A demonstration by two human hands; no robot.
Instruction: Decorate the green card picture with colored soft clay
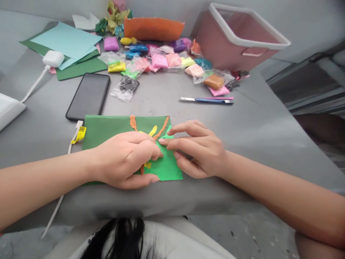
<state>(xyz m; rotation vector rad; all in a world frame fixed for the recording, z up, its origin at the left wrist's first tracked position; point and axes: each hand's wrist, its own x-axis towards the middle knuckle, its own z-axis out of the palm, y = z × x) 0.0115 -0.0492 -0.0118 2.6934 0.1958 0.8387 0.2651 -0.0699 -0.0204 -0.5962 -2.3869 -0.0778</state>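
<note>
A dark green sheet point(107, 124) lies on the table in front of me. Across its right part is a flat bright green layer point(169, 167), with orange strips point(162, 126) and small yellow pieces point(153, 130) around it. My left hand point(126, 158) rests on the sheet, fingers bent and thumb apart, holding nothing; it hides the sheet's middle. My right hand point(198, 147) has its fingers apart. Its index and middle fingertips touch a small bright green clay strip point(168, 131) at the sheet's right edge.
Behind the sheet lie a phone point(88, 95) on a white cable, a craft knife point(207, 101) and several bagged clay packs point(160, 61). Farther back are coloured paper sheets point(66, 39), an orange curved piece point(153, 29) and a pink bin point(223, 45).
</note>
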